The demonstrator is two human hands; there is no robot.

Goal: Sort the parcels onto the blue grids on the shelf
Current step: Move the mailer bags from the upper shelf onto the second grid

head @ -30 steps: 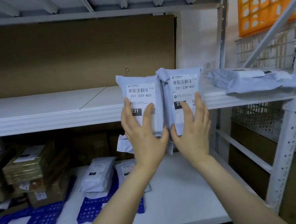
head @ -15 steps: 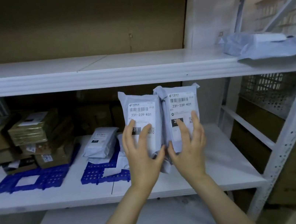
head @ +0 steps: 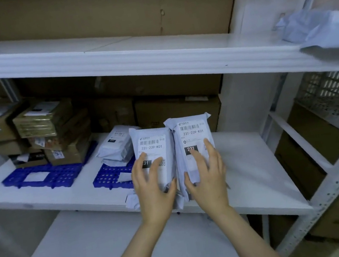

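Observation:
I hold two grey-white mailer parcels side by side, upright, labels facing me, both reading 231-239-K01. My left hand (head: 153, 186) grips the left parcel (head: 152, 146) and my right hand (head: 206, 173) grips the right parcel (head: 191, 133), above the middle shelf (head: 259, 169). A blue grid (head: 109, 177) just left of my hands carries a stack of similar mailers (head: 115, 145). Another blue grid (head: 43, 176) further left carries brown cartons at its back and a white label in its middle.
Stacked brown cartons (head: 50, 127) fill the left of the middle shelf, with larger boxes behind. The upper shelf (head: 131, 61) bears loose grey mailers (head: 322, 31) at its right end. A white upright post (head: 337, 186) and more cartons stand on the right.
Both hands have brought the two parcels down from the upper shelf level to the middle shelf, and my view has tilted down with them.

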